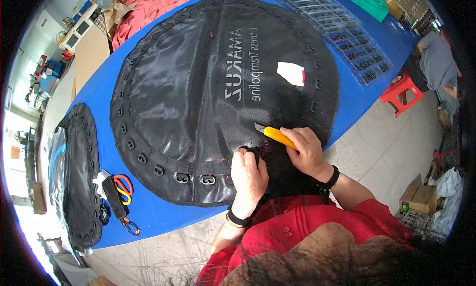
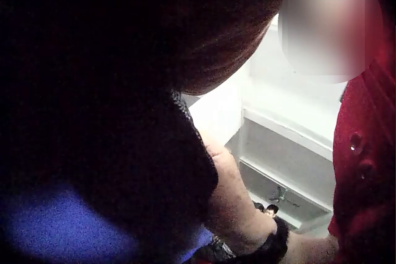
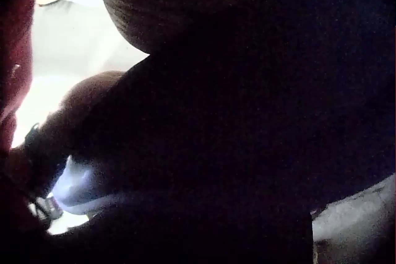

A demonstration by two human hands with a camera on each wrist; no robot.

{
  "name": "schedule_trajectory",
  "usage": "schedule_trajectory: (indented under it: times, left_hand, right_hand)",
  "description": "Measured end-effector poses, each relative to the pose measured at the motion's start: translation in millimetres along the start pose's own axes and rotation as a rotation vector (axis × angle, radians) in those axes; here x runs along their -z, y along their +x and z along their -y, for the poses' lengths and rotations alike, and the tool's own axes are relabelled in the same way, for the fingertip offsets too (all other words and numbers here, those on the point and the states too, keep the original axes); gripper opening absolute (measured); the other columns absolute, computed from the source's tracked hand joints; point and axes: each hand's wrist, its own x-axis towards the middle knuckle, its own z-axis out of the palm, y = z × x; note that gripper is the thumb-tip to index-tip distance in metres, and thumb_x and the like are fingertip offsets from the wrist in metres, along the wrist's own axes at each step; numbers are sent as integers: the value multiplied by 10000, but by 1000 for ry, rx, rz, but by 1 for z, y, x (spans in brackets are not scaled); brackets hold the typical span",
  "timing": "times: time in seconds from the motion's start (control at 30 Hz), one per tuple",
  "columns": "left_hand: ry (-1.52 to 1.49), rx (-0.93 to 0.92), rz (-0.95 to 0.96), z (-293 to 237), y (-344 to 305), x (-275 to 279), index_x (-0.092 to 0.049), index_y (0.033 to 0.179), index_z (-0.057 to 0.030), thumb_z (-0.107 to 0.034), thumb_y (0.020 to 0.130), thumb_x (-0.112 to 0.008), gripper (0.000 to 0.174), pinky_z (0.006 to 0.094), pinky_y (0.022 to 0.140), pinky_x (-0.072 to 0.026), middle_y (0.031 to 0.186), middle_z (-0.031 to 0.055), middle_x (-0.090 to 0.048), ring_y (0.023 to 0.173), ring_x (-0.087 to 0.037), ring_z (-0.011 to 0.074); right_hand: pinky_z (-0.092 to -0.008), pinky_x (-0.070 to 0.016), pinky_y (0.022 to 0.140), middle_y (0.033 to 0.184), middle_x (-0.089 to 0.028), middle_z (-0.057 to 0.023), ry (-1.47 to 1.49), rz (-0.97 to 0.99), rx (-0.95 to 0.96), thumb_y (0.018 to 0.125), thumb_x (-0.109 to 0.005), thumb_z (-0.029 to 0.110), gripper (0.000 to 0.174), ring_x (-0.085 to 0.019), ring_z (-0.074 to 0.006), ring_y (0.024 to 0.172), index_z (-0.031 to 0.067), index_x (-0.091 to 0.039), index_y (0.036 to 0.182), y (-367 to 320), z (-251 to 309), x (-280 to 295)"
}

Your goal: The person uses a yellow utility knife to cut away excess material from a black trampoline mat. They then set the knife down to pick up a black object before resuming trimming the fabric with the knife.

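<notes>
A round black trampoline mat [image 1: 168,87] with white lettering is spread over the blue table. At its near edge my left hand [image 1: 248,174] grips a bunched fold of the fabric, fingers curled. My right hand [image 1: 307,154] holds a yellow utility knife [image 1: 280,136] just to the right, its blade extended and pointing away over the mat. Black plastic hooks [image 1: 182,178] line the mat's rim. In the left wrist view, dark fabric [image 2: 105,121] hides most of the scene; the right wrist view is mostly dark too.
Orange-handled scissors [image 1: 124,185] and a black holder [image 1: 115,201] lie left on the blue table [image 1: 163,219]. A smaller black mat [image 1: 82,187] is beyond them. A white paper piece [image 1: 291,73] rests on the large mat. Clear plastic sheeting [image 1: 342,35] and a green bin [image 1: 369,4] are far right.
</notes>
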Motion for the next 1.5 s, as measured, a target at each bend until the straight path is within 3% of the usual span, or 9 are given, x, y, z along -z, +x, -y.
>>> schedule_trajectory:
  times: [0.37,0.7,1.5]
  left_hand:
    - [25,9,2,-10,3,2,-634,972,47,-120,894,-795,245,515,802,-527,1012,252,-610,931,-622,456]
    - [57,4,37,-5,-1,-2,-623,958,56,-74,901,-749,190,528,853,-537,1059,290,-617,970,-627,479]
    - [64,-32,23,-7,0,0,-634,957,57,-65,909,-720,156,542,841,-519,1042,274,-626,948,-621,483]
  right_hand:
    - [-465,-549,889,1102,-700,-126,2,-22,16,800,-756,-32,634,-673,-363,996,79,-669,1418,-2,-2,-2]
    - [-467,-545,879,1089,-691,-119,22,-37,24,792,-764,-22,656,-671,-359,989,89,-659,1430,-3,-3,-2]
    - [-453,-553,906,1074,-685,-112,5,-61,44,831,-764,-2,589,-675,-344,1007,81,-665,1405,-5,-3,-3]
